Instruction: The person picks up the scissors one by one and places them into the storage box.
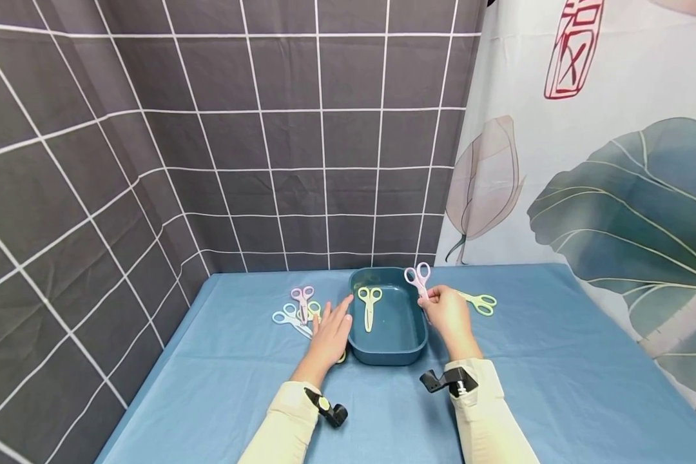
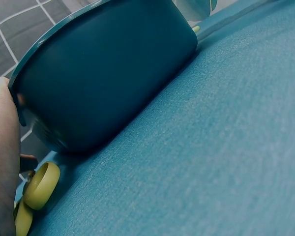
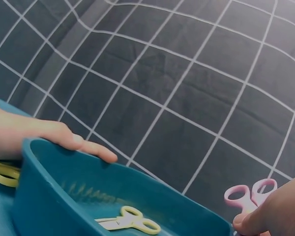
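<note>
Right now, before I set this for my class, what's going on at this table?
A person's right hand holds pink-handled scissors by the right rim of a blue-green bin, handles upward. Their left hand rests on the bin's left rim. One yellow-handled pair lies inside. More scissors lie on the cloth left of the bin, and a yellow-green pair lies to the right, partly hidden behind the right hand.

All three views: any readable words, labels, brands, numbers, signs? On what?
Red framed character-like mark on white curtain: stylised, cropped at top; can't read reliably.
No legible text on teal bin, yellow scissors inside, or pink scissors in right hand.
</note>
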Action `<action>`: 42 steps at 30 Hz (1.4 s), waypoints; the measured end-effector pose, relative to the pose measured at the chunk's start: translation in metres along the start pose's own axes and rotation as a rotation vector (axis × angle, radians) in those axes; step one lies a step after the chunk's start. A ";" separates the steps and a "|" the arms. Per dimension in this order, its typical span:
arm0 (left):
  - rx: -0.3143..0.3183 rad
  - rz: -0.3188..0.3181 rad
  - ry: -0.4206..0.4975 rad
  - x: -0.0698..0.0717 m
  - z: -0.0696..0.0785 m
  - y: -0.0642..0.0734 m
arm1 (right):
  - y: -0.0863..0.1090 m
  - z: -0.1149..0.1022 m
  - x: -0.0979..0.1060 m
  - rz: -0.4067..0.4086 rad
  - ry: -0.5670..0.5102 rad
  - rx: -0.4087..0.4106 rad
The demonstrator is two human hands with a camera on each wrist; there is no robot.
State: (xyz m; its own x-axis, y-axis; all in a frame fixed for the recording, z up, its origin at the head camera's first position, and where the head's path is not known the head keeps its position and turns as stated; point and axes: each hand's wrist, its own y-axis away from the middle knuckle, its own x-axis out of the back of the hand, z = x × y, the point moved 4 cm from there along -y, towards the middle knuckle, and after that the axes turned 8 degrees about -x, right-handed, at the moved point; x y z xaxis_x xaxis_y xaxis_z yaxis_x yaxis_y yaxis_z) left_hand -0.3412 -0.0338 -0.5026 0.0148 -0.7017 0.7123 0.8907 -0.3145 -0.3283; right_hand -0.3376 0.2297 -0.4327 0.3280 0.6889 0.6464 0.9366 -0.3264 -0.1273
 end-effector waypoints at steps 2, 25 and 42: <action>-0.002 0.002 0.000 0.000 0.000 0.000 | 0.000 -0.001 -0.001 0.008 0.010 0.009; -0.003 0.006 -0.015 -0.001 -0.001 -0.001 | 0.005 -0.014 -0.005 0.012 -0.052 0.032; 0.001 -0.001 -0.010 -0.001 0.000 0.000 | 0.014 -0.028 -0.023 0.010 0.033 0.014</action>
State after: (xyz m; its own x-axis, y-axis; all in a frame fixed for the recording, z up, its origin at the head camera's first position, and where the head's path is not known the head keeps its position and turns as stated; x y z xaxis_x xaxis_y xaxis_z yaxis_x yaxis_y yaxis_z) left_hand -0.3416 -0.0328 -0.5033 0.0185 -0.6951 0.7187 0.8911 -0.3145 -0.3271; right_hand -0.3356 0.1914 -0.4288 0.3329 0.6640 0.6695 0.9351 -0.3239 -0.1437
